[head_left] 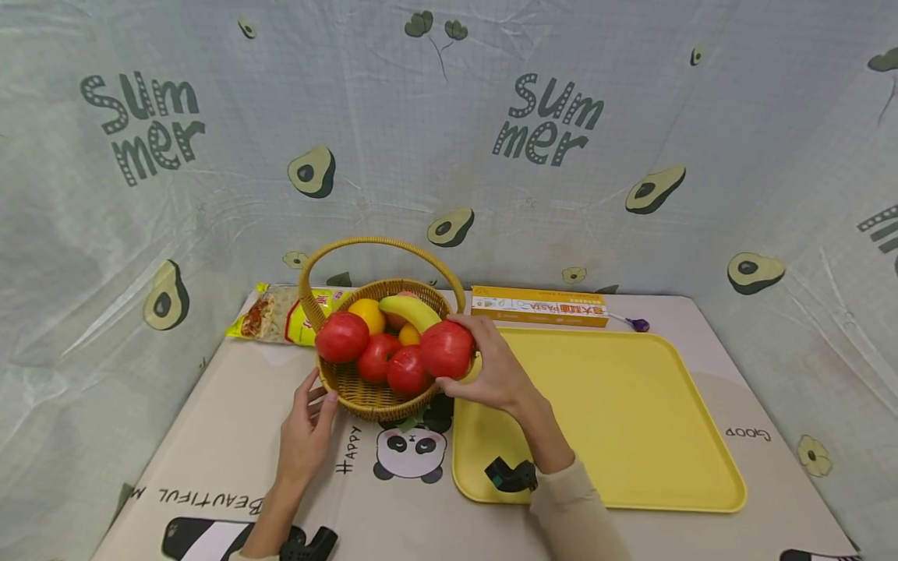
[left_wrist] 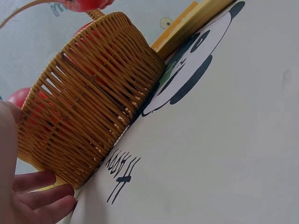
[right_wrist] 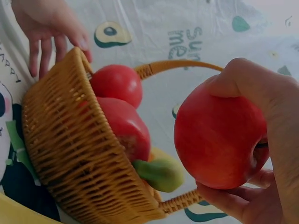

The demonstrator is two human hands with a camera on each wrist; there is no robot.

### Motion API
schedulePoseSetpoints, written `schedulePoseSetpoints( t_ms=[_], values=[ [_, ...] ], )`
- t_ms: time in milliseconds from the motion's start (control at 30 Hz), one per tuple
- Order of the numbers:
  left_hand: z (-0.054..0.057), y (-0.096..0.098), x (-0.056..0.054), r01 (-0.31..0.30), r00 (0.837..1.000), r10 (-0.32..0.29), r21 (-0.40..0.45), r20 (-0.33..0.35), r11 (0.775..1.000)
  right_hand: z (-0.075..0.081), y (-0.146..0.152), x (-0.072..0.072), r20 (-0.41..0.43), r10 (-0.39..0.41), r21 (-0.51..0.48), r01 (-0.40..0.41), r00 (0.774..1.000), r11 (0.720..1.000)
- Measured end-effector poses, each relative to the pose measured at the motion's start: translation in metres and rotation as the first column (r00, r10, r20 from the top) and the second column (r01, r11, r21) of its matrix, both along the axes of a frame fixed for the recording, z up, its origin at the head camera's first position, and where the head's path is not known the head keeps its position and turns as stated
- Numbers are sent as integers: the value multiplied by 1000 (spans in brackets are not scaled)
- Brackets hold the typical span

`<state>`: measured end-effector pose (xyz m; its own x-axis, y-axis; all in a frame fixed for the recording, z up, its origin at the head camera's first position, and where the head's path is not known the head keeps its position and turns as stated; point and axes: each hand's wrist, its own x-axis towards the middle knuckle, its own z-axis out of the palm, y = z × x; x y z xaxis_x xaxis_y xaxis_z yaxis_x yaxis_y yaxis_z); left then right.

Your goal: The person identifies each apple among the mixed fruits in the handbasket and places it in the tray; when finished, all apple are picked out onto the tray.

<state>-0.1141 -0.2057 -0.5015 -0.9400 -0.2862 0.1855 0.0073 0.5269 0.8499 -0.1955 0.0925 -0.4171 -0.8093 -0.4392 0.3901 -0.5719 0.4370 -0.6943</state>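
In the head view a round wicker basket (head_left: 372,411) with a tall arched handle stands left of the middle of the table. Several red fruits (head_left: 341,337), an orange (head_left: 368,313) and a yellow banana (head_left: 412,312) lie in it. My right hand (head_left: 500,366) grips a red apple (head_left: 446,349) over the basket's right side, thumb and fingers round it; the apple's stem hollow shows in the right wrist view. My left hand (head_left: 306,436) rests at the basket's left side, thumb by the rim and fingers (left_wrist: 44,198) loosely extended low along the weave.
A yellow tray (head_left: 631,421) lies to the right of the basket. Behind it are an orange pasta box (head_left: 539,305) and a purple lollipop (head_left: 637,324). A yellow food packet (head_left: 270,313) lies behind the basket on the left. A printed cloth curtain (head_left: 393,140) hangs at the back.
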Motion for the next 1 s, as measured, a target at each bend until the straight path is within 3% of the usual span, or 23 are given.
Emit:
schedulePoseSetpoints(
  t_ms=[367,467,800,1000],
  values=[
    [0,-1,-1,-2,1000,2,0,4,1000,2,24,-11,-2,-66,-66,65,998,996],
    [1,-1,-1,0,1000,0,3,5,1000,-1,30,-15,39,-113,-86,116,993,990],
    [0,-1,0,-2,1000,2,-10,14,1000,-19,42,-28,159,-238,-108,257,958,960],
    [-1,-1,0,-4,1000,4,-13,7,1000,-37,40,-37,209,-312,-65,331,927,941]
  ],
)
